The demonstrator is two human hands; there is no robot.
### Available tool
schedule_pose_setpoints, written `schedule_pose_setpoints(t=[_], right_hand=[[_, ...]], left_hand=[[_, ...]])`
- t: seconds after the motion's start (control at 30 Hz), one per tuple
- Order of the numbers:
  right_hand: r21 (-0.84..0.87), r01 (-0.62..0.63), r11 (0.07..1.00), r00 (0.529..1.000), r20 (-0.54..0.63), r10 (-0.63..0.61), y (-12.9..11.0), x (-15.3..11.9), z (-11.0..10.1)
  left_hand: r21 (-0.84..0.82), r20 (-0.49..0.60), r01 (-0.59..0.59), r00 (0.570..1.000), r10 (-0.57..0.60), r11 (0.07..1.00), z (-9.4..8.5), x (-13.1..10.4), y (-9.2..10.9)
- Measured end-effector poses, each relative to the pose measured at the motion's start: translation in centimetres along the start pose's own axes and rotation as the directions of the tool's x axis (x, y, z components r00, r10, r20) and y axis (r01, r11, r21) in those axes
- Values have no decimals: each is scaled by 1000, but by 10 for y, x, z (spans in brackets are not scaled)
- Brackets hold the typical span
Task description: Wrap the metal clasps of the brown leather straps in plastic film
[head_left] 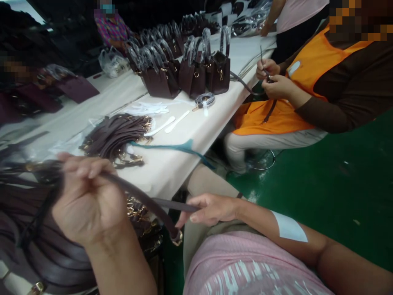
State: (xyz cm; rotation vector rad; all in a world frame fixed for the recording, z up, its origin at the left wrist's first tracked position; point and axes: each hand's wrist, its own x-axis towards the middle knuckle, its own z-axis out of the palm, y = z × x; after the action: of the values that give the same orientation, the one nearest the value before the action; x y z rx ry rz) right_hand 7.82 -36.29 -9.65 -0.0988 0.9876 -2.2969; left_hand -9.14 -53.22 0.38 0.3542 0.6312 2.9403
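A dark brown bag strap (138, 194) runs between my hands. My left hand (90, 200), raised at the lower left with its fingers curled, grips the strap. My right hand (211, 209), over my lap, has its thumb and fingers closed on another stretch of it. One end with a gold clasp (177, 237) hangs down just below my right fingertips. Behind and below my left hand lies a big bundle of dark straps (55, 254), partly hidden by the wrist. More gold-fitted straps (138, 209) show beyond my left forearm.
On the white table (172, 172) lie a pile of straps (119, 133), a teal ribbon (172, 145), white strips (150, 107) and a wrapped coiled strap (204, 100). Dark handbags (192, 76) stand behind. A co-worker in an orange apron (310, 78) sits at the right, handling a strap.
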Motion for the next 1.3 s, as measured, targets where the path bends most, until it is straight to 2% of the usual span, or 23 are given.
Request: schedule_pose_setpoints(t=[0.13,0.23,0.3,0.37,0.43,0.57,0.67,0.73,0.8,0.87,0.97,1.1,1.23,1.3], right_hand=[[120,-41,992,998,49,36,10,13,0],[127,-6,992,994,-105,19,16,24,-4],[123,43,991,972,-234,-13,19,31,-6],[138,70,988,959,-280,-29,22,37,-7],[167,90,982,967,-250,-46,23,41,-5],[313,125,941,987,-135,-87,22,40,-4],[423,148,894,982,-170,-82,19,36,-9],[432,157,888,972,-228,-61,19,35,-13],[424,110,899,972,-236,-7,21,34,-13],[431,25,902,983,-174,56,26,33,-11],[417,-84,905,990,-65,123,34,30,-8],[330,-156,931,983,-37,178,44,30,-4],[231,-195,953,979,-14,204,46,26,-2],[168,-170,971,980,-77,184,40,18,-3]], left_hand=[[20,-24,-69,997,69,997,9,-10,-1],[38,-73,-25,997,28,999,20,-17,-4],[10,-67,-65,996,66,998,26,-18,-8],[-42,-25,-136,991,135,990,28,-15,-13],[-85,18,-145,989,147,986,29,-13,-19],[-193,33,-80,996,88,978,30,-13,-28],[-301,30,2,1000,7,954,33,-17,-31],[-352,37,41,999,-30,935,38,-22,-31],[-362,39,47,999,-35,931,45,-28,-32],[-288,24,30,999,-24,957,52,-34,-33],[-9,-37,-18,999,17,1000,55,-37,-36],[358,-111,-67,987,113,932,53,-36,-36],[448,-112,-77,984,141,891,49,-40,-25],[411,-111,-83,984,140,908,43,-49,-9]])
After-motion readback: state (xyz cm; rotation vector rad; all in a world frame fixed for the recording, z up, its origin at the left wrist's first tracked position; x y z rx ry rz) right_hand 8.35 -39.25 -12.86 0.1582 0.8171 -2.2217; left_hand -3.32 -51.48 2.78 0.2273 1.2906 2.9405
